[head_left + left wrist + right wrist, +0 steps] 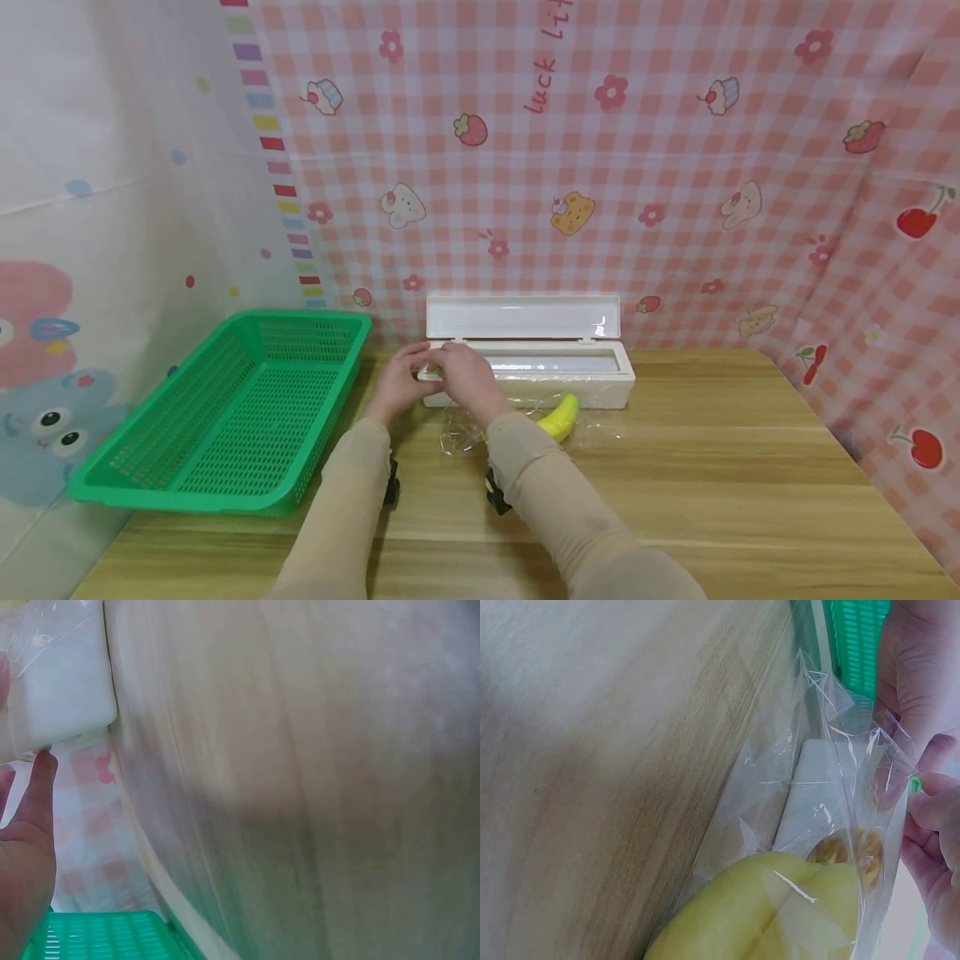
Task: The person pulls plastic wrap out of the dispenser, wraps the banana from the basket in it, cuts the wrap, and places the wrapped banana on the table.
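Observation:
A white cling film dispenser (pixel 555 392) stands with its lid (pixel 522 317) raised, a roll (pixel 555 364) lying inside. My left hand (pixel 397 387) grips the dispenser's left end, with thumb and fingers on different sides of it in the left wrist view. Right beside it, my right hand (pixel 468 379) pinches a small green slider (pixel 915 784) at the dispenser's front edge. Clear film (pixel 765 780) hangs from that edge over a yellow toy banana (pixel 560 418) with a brown tip, lying in front of the dispenser. My right forearm hides part of the banana.
A green plastic basket (pixel 330 417) stands on the left of the wooden table (pixel 712 467). Behind the dispenser hangs a pink checked curtain (pixel 525 183), and a cloth with cherries (pixel 918 221) borders the right side. Dark wrist straps (pixel 497 493) sit under my forearms.

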Motion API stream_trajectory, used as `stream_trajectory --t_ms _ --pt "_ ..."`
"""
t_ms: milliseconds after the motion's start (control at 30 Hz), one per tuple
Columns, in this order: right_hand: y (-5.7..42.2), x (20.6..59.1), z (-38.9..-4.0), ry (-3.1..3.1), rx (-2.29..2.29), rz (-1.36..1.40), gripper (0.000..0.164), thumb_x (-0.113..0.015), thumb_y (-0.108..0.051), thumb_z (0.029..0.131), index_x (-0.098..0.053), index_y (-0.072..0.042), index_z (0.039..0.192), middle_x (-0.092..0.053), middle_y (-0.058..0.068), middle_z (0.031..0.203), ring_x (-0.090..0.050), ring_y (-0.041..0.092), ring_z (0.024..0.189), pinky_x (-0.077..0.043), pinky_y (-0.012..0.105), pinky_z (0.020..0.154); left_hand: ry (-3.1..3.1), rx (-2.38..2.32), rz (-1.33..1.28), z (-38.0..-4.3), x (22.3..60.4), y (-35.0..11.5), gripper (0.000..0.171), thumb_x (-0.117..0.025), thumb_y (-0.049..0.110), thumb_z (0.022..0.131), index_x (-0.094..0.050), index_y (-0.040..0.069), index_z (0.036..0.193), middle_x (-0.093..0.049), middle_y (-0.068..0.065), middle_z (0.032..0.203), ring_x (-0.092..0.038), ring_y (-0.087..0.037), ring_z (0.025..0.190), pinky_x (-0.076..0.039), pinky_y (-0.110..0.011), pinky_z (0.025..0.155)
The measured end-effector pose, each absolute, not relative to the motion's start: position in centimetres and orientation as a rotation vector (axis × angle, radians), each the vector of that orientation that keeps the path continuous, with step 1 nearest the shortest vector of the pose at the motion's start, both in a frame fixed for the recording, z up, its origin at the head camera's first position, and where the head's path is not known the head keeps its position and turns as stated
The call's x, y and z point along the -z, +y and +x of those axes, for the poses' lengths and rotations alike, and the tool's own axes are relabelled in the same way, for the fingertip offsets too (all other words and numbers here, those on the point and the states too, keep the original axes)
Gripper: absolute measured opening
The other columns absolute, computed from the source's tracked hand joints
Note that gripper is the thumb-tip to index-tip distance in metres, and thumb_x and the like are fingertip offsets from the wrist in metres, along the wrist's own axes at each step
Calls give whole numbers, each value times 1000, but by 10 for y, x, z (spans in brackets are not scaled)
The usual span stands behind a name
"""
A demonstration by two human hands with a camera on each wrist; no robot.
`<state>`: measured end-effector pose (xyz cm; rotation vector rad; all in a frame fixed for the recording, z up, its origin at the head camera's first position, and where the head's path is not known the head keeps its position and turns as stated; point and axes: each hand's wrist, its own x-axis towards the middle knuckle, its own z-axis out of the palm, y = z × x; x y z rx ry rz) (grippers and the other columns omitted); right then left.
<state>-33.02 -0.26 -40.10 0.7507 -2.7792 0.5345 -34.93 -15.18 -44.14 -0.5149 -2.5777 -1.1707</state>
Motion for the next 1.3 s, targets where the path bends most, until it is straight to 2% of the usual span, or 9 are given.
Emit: stream_trajectory --t_ms 367,700,933,1300 --pt "-2 402 -331 -2769 -495 764 41 -61 0 82 -64 -24 115 -63 -7 95 -56 10 86 -49 24 74 -2607 1164 -533 -350 442 -153 53 -83 16 66 -65 2 114 -49 -13 133 -44 -30 121 -38 -40 99" --pt "0 403 -332 -2746 -449 764 28 -69 -6 78 -68 -21 102 -62 -7 92 -56 10 85 -50 24 74 -2613 1143 -552 -348 439 -153 54 -82 20 69 -64 6 118 -48 -13 134 -44 -31 122 -39 -40 99" --pt "0 403 -332 -2736 -461 772 19 -68 -9 81 -69 -20 96 -59 -7 86 -54 10 79 -49 23 69 -2626 1131 -546 -349 440 -153 58 -83 24 68 -63 8 119 -47 -12 134 -44 -30 122 -38 -39 100" --pt "2 402 -333 -2745 -446 779 25 -69 -4 77 -69 -19 97 -61 -6 91 -56 11 85 -49 26 76 -2630 1123 -541 -349 439 -154 59 -82 26 68 -62 8 121 -47 -11 135 -43 -29 123 -38 -39 100"
